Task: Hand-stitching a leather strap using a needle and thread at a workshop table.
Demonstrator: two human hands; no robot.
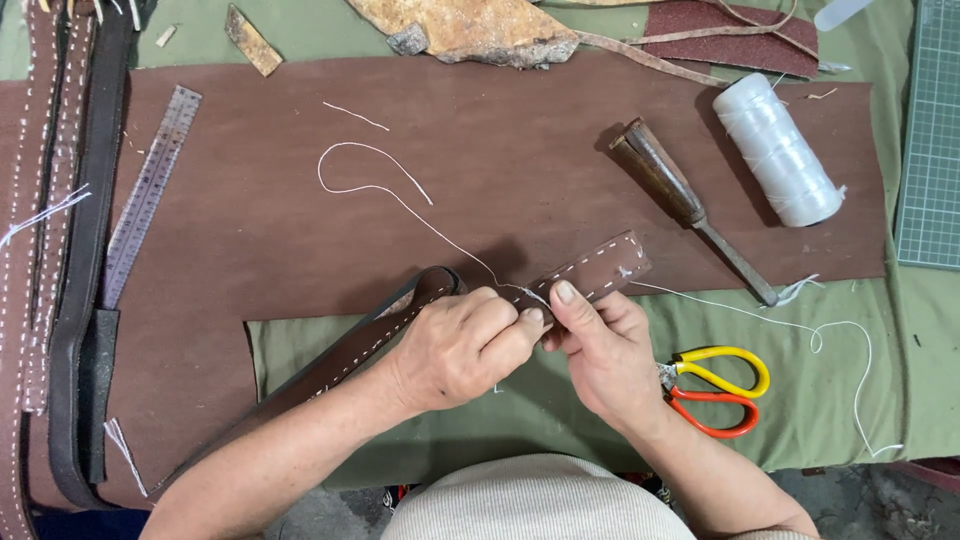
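A brown leather strap (600, 268) with white stitching along its edges lies across the middle, its free end pointing up to the right. My left hand (462, 345) pinches the strap near the stitched end, fingers closed on it. My right hand (598, 350) grips the same spot from the right, thumb pressed on the strap's top. A white thread (372, 186) runs from the pinched spot up and left in a loop over the brown leather sheet (280, 230). Another length of white thread (800, 325) trails off to the right.
A spool of white thread (778, 150) and a wooden-handled tool (680, 200) lie at the upper right. Yellow and orange scissors (715, 390) sit beside my right wrist. A metal ruler (150, 195) and several stitched straps (50, 230) lie at the left. A green cutting mat (932, 140) is at the right edge.
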